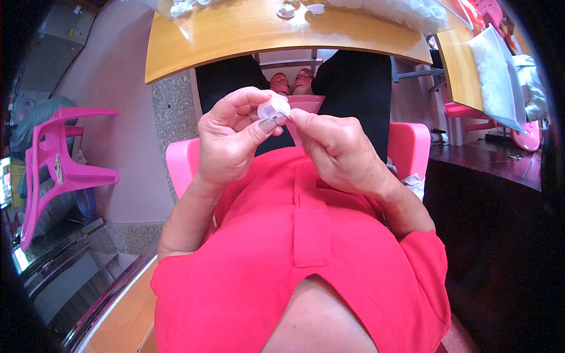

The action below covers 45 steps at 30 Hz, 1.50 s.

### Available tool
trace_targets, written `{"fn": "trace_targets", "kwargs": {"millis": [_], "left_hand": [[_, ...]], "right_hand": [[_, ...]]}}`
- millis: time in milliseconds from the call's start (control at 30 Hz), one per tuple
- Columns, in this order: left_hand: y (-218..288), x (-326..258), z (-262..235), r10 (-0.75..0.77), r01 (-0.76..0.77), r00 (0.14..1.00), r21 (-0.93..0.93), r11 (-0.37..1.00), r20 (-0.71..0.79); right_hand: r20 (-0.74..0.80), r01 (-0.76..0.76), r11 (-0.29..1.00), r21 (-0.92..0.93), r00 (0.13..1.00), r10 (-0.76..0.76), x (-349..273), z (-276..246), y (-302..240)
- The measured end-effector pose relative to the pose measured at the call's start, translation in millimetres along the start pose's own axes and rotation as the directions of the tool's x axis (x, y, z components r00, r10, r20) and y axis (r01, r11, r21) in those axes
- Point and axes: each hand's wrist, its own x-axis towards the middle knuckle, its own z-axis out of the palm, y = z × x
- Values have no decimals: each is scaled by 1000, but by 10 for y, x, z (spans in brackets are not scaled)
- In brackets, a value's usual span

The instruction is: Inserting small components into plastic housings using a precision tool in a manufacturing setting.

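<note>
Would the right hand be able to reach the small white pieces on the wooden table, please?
Probably yes: the right hand is busy at the small translucent piece held by the left hand, but nothing blocks the way to the white pieces on the wooden table.

We're in a small piecework assembly spot, not a factory line: wooden worktable (247, 35) strewn with small white plastic parts (286, 10), clear bags of white stock (497, 79), pink plastic chairs (59, 170), bare concrete floor.

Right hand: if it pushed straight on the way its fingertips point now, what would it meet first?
The right hand points left at the small translucent white piece that the left hand pinches, so probably that piece first, then the left thumb; depth is unclear.
</note>
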Motion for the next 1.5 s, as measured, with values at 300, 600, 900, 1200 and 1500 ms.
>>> {"fn": "trace_targets", "kwargs": {"millis": [300,600,900,1200,1500], "left_hand": [[-11,24,64,-7,2,999,-95,995,-50],[-14,12,95,-123,103,989,-212,972,-85],[-39,8,153,-77,56,989,-160,985,-127],[-77,-11,157,37,-34,997,42,999,-63],[-130,-6,79,22,-25,999,70,997,47]], "right_hand": [[74,-217,975,46,974,213,13,-48,-36],[-32,-77,969,-234,997,72,-28,-7,-24],[-23,-38,943,-332,999,32,-38,2,15],[38,-57,899,-433,996,82,-38,10,-8],[224,-33,974,-225,971,85,3,-162,118]]}}
